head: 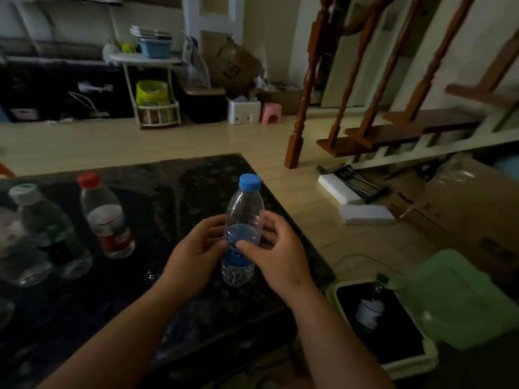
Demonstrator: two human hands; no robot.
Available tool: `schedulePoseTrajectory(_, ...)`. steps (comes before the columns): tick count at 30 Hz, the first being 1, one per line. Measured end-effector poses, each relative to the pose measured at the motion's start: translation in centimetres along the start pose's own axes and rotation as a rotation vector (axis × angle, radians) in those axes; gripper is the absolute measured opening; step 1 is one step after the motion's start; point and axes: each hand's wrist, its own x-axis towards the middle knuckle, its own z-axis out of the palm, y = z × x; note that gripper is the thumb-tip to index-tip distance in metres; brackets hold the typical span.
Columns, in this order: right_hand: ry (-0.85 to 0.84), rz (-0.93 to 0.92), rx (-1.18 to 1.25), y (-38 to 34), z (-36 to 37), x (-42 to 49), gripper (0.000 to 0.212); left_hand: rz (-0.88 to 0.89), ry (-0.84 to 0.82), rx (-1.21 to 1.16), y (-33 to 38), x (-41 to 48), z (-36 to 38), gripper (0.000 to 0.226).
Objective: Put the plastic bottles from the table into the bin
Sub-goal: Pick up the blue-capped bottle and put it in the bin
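Observation:
A clear plastic bottle with a blue cap and blue label (243,209) stands upright above the dark stone table (174,186). My left hand (193,248) and my right hand (276,252) both grip its middle from either side. A red-capped bottle (105,217) stands on the table to the left. Further left stand a white-and-green-capped bottle (47,228) and another clear bottle (16,248) at the frame edge. The bin (421,360) sits on the floor at the lower right, its green lid (455,299) flipped open. One bottle (369,310) lies inside it on the black liner.
The table's right edge runs just left of the bin. Cardboard boxes (471,203) and white foam blocks (365,214) lie on the floor to the right. A wooden staircase (393,130) rises behind. Shelves, a small white table (143,57) and clutter line the far wall.

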Motion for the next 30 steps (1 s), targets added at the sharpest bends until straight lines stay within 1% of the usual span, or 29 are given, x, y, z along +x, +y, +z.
schedulePoseTrajectory(5, 0.079, 0.022, -0.004, 1.3, -5.6, 0.1, 0.062, 0.053, -0.078, 0.02, 1.0, 1.9, 5.4, 0.044)
schedulePoseTrajectory(10, 0.178, 0.049, -0.053, 2.7, -11.0, -0.5, 0.061, 0.068, -0.155, 0.013, 1.5, 3.4, 11.1, 0.046)
schedulePoseTrajectory(15, 0.284, 0.1, -0.081, 5.6, -16.0, -1.0, 0.069, 0.067, -0.27, -0.018, 1.7, 4.5, 16.9, 0.049)
schedulePoseTrajectory(18, 0.336, 0.134, -0.095, 7.8, -18.7, -1.4, 0.069, 0.014, -0.339, -0.068, 1.6, 5.0, 20.4, 0.05)
schedulePoseTrajectory(21, 0.366, 0.18, -0.082, 10.0, -20.9, -2.2, 0.066, -0.118, -0.422, -0.151, 0.8, 5.6, 23.6, 0.042)
schedulePoseTrajectory(23, 0.387, 0.223, -0.056, 11.5, -22.3, -2.8, 0.065, -0.17, -0.491, -0.121, 0.0, 6.2, 25.4, 0.038)
schedulePoseTrajectory(25, 0.397, 0.272, -0.035, 12.8, -23.7, -3.5, 0.067, -0.184, -0.571, -0.068, -0.7, 6.6, 27.2, 0.034)
schedulePoseTrajectory(30, 0.418, 0.357, -0.056, 15.4, -26.6, -4.8, 0.069, -0.223, -0.663, 0.01, -1.9, 7.1, 31.0, 0.031)
